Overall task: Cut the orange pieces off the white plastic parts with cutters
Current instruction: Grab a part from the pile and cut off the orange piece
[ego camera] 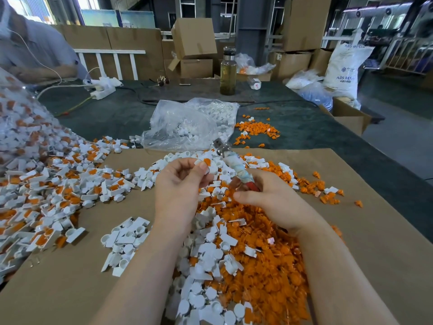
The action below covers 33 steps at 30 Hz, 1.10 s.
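Nearest me, a deep heap of cut orange pieces (269, 266) mixed with trimmed white parts lies on the cardboard sheet (363, 231) between my forearms, and a small cluster of trimmed white parts (124, 242) sits to its left. Above that heap, my left hand (180, 184) pinches one white plastic part (207, 165) between thumb and fingertips, its orange piece uppermost and not yet removed. My right hand (269, 198) is curled round the taped handles of the cutters (234, 170), forefinger extended; the metal head points away up-left and stands just beside the held part, apart from it as far as I can tell. Whether the blades are parted is too blurred to confirm. I judge the step in hand to be presentation of a fresh part to the tool, cut not yet made. The next move calls for bringing the blades across the junction of orange and white, square to it, then squeezing; fingertips near the blade line are a hazard. To the far left, the untrimmed stock (46, 174) spills from a bag. Farther off lie a clear bag of white parts (187, 123) and a scatter of orange offcuts (255, 130) on the dark table (304, 127).
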Tool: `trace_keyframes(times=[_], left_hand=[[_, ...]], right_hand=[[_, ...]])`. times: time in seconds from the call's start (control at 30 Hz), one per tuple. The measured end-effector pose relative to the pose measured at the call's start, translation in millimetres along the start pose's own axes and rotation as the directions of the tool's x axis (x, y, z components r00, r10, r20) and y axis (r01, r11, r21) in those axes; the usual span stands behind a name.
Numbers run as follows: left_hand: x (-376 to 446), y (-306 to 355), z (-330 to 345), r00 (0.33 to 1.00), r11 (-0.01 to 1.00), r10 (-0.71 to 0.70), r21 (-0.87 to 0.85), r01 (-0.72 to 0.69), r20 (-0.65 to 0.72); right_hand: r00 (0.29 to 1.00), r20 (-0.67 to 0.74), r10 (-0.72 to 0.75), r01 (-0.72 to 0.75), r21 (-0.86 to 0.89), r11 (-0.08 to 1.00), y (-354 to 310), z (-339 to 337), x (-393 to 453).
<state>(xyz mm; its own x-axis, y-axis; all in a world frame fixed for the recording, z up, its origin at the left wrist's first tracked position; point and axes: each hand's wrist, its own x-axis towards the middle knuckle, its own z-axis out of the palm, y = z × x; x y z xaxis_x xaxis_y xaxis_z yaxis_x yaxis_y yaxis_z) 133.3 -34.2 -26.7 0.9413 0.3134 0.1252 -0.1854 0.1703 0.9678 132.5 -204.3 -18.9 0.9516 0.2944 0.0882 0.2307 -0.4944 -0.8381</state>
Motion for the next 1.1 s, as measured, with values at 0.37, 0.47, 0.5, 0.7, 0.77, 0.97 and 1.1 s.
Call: trace_keyframes(times=[0.37,0.47,0.5,0.7,0.77,0.97,1.1], left_hand=[[3,0,-2,0.999,0.999,0.047,-0.012,-0.047,0.012],[3,0,-2,0.999,0.999,0.053,-0.007,-0.053,0.011],[3,1,-2,0.998,0.999,0.054,-0.006,-0.054,0.009],[2,0,-2,0.998,0.998,0.066,0.005,-0.066,-0.007],[2,0,-1,0.998,0.998,0.064,0.003,-0.064,-0.016],[2,-3,-3,0.998,0.998,0.064,0.026,-0.064,-0.027],[6,-4,-5,1.000,1.000,0.006,0.008,-0.006,-0.017]], right_hand=[[0.983,0.176,0.057,-0.050,-0.048,0.998,-1,-2,-2],[0.985,0.167,0.047,-0.036,-0.066,0.997,-4,0,-3],[0.985,0.165,0.039,-0.027,-0.077,0.997,-5,1,-2],[0.991,0.136,0.010,0.002,-0.085,0.996,-2,5,1],[0.991,0.130,0.005,0.007,-0.096,0.995,-3,6,1],[0.994,0.107,0.009,0.007,-0.148,0.989,-3,7,2],[0.994,0.108,0.014,0.004,-0.164,0.987,-5,9,2]])
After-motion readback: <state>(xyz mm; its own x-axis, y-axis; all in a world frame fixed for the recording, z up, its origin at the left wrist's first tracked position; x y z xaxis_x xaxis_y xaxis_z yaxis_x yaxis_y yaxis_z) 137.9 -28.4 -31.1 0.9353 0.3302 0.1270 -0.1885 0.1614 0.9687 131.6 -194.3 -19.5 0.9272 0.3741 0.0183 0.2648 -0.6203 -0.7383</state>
